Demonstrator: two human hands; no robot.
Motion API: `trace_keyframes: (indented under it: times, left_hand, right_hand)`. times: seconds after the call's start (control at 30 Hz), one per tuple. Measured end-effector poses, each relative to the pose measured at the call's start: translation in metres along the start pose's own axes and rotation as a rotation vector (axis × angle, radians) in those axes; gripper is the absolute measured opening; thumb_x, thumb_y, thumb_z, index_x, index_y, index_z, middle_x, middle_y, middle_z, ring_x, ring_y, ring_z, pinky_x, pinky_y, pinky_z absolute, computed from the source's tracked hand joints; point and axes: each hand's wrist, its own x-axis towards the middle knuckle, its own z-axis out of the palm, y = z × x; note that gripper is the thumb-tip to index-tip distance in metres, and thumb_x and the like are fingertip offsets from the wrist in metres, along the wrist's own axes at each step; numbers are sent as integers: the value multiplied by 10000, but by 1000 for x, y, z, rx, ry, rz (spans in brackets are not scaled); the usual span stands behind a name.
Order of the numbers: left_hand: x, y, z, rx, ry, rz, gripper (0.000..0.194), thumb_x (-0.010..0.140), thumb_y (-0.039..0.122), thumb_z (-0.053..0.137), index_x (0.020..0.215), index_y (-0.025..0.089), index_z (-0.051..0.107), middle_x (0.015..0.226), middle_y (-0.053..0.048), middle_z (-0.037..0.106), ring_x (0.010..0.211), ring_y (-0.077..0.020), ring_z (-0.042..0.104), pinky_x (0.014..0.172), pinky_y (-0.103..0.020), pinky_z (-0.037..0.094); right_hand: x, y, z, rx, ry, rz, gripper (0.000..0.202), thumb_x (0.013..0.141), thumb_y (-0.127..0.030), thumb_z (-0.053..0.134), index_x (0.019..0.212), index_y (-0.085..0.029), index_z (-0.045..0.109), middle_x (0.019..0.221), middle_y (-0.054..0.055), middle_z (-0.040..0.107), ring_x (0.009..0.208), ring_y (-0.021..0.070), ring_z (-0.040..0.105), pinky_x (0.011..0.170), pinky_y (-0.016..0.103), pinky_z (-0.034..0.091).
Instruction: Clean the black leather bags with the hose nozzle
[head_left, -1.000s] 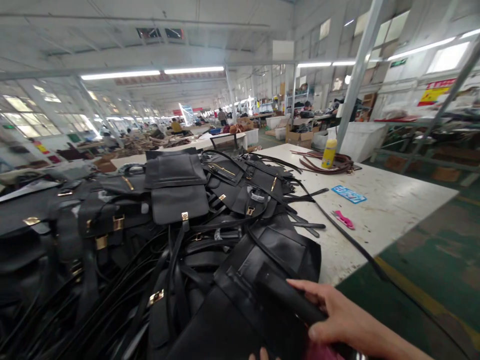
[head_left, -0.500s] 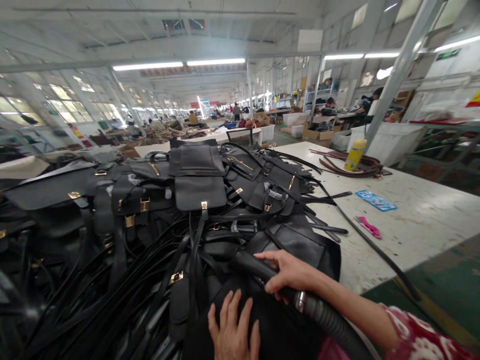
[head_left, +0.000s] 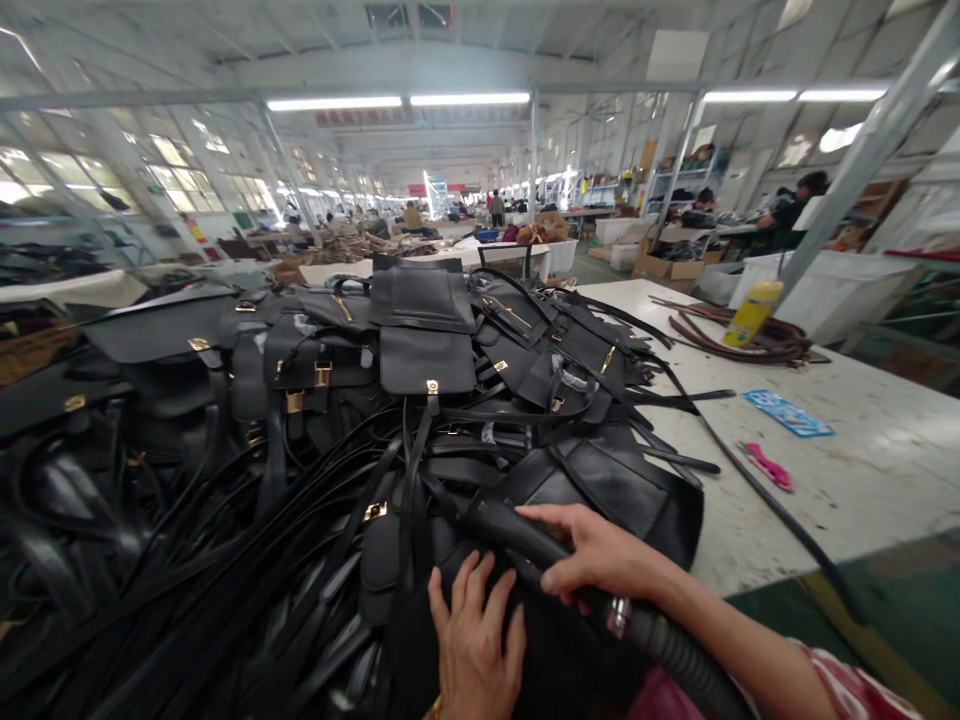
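My right hand (head_left: 596, 555) is wrapped around a black vacuum hose nozzle (head_left: 510, 530), whose tip points left over the black material. A metal clamp joins the nozzle to a ribbed hose (head_left: 679, 650) running toward the bottom edge. Flat on a dark black bag piece (head_left: 562, 660), my left hand (head_left: 476, 635) lies with fingers spread, just left of the nozzle. Beyond both hands, black leather bags (head_left: 427, 360) with gold clasps are heaped up. Long black straps (head_left: 262, 540) trail from the heap at the left.
A pale worktable (head_left: 885, 450) on the right carries a yellow bottle (head_left: 752, 312), coiled brown straps (head_left: 701, 330), a blue card (head_left: 787, 413) and pink thread snips (head_left: 769, 467). A slanted metal post (head_left: 862, 150) stands beyond it. Other people work farther back.
The view has shifted, so most things sit farther right. My left hand has moved slightly forward on the black material; my right hand still grips the nozzle.
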Motion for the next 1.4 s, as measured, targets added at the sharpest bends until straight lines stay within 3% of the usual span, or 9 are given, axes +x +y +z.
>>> trace_keyframes:
  times: [0.17, 0.37, 0.47, 0.57, 0.87, 1.1, 1.23, 1.33, 1.4]
  left_hand:
    - [10, -3, -3, 33, 4, -143, 285, 786, 256, 445, 1043, 216, 561, 1171, -69, 522, 1144, -227, 411, 1004, -467, 229]
    - [29, -1, -5, 80, -58, -356, 389, 789, 311, 459, 1143, 150, 469, 1136, -120, 491, 1087, -257, 401, 898, -411, 308]
    - [38, 2, -9, 140, -175, -337, 356, 785, 335, 469, 1102, 176, 495, 1062, -102, 500, 994, -244, 429, 838, -394, 329]
    - [49, 5, -15, 210, -292, -323, 315, 766, 350, 501, 1030, 179, 518, 1004, -89, 501, 950, -238, 436, 794, -382, 348]
    - [75, 12, -2, 53, -459, -464, 376, 700, 374, 575, 959, 104, 541, 976, -131, 559, 915, -243, 532, 785, -349, 382]
    - [74, 2, 13, -214, -435, -592, 289, 730, 394, 490, 821, 147, 609, 835, -102, 632, 827, -223, 575, 654, -290, 404]
    - [72, 5, 21, -411, -417, -618, 272, 701, 372, 512, 714, 127, 628, 669, -38, 622, 674, -155, 563, 559, -227, 376]
    - [77, 8, 10, -571, -407, -607, 271, 686, 329, 506, 653, 92, 634, 567, 10, 566, 581, -117, 529, 504, -197, 335]
    - [81, 4, -12, -671, -376, -605, 287, 677, 320, 502, 638, 69, 634, 545, 19, 541, 556, -108, 514, 493, -190, 321]
  right_hand:
    - [-17, 9, -6, 0, 51, 11, 716, 587, -142, 623, 1260, -183, 381, 827, 14, 594, 435, 105, 549, 355, 208, 451]
    - [11, 21, 0, -72, 125, -17, 772, 591, -196, 647, 1289, -201, 318, 751, -6, 584, 473, 135, 557, 412, 267, 478]
    - [13, 25, 18, -169, 238, -100, 737, 589, -154, 644, 1272, -229, 378, 976, 39, 596, 753, 192, 594, 673, 333, 503]
    - [-4, 28, 31, -344, 386, -229, 685, 607, -133, 629, 1254, -229, 426, 1163, 36, 536, 1025, 231, 500, 913, 345, 382]
    - [-61, 54, 17, -169, 385, -20, 715, 629, -157, 637, 1283, -212, 356, 894, 19, 613, 735, 180, 599, 607, 262, 502]
    - [-54, 63, 23, -232, 445, -97, 705, 623, -185, 647, 1273, -215, 375, 1032, 50, 595, 914, 224, 580, 802, 334, 479]
    - [-67, 58, 21, -222, 471, -71, 713, 638, -221, 651, 1286, -212, 354, 1004, 55, 619, 894, 227, 598, 796, 339, 491]
    - [-87, 58, 10, -213, 537, -46, 710, 653, -258, 645, 1292, -229, 338, 1027, 62, 628, 942, 233, 588, 788, 313, 501]
    - [-102, 61, 0, -213, 579, -29, 727, 655, -282, 645, 1302, -231, 317, 1074, 74, 618, 997, 241, 566, 801, 301, 501]
